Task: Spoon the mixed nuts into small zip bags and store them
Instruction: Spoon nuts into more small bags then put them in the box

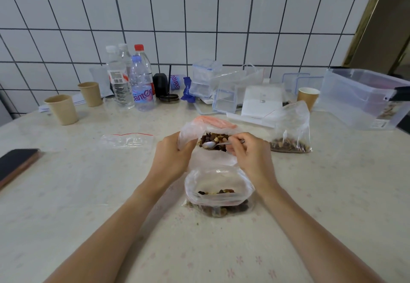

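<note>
The left hand (172, 157) grips the edge of the big nut bag (190, 134) while the right hand (249, 153) pinches a spoon (209, 144) inside it (a small zip bag (218, 190), partly filled, stands just in front, on the table (88, 194)).

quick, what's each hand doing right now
Left hand: gripping the nut bag open.
Right hand: holding the spoon.

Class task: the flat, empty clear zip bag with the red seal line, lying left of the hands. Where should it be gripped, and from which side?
Pinch the flat, empty clear zip bag at its red-lined far edge, from above; it lies flat, and that edge is its opening.
</note>
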Demonstrator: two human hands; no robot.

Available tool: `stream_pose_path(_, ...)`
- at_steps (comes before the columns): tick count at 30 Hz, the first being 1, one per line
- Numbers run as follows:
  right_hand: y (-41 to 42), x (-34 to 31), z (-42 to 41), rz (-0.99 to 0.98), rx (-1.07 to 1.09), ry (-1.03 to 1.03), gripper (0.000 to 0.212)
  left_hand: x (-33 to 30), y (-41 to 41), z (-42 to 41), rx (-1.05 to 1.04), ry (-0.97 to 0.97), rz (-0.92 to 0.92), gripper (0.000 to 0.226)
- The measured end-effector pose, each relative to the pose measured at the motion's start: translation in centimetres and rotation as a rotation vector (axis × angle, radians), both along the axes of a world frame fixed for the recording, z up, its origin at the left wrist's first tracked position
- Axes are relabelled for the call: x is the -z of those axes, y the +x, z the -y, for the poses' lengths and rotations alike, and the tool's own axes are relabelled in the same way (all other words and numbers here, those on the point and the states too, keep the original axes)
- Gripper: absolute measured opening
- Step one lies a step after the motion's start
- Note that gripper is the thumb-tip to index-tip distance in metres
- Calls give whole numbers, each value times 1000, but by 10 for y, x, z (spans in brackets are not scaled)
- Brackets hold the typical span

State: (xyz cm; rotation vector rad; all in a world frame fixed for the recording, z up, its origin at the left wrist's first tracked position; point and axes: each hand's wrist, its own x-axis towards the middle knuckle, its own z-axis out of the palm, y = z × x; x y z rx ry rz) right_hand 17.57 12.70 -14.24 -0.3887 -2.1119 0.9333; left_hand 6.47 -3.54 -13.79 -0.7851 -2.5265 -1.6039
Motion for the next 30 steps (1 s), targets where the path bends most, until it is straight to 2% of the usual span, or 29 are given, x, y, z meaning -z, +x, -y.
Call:
stream_pose_path(7, 5, 0, -12, -32, 24, -167, 22, 3, -5, 4, -25, 25, -36, 29)
stream_pose_path(14, -3, 2, -12, -28, 40, -175, 22, 4, -4, 0, 6, 34, -37, 25)
stream_pose_path(20, -8, 7, -11, -28, -11, -279, 19, 4, -5, -3, 15, 43, 17, 24)
stream_pose_path(30, 0, 4, -15, -72, -28, -314, 18, 9, -9, 0, -44, 89, 5, 24)
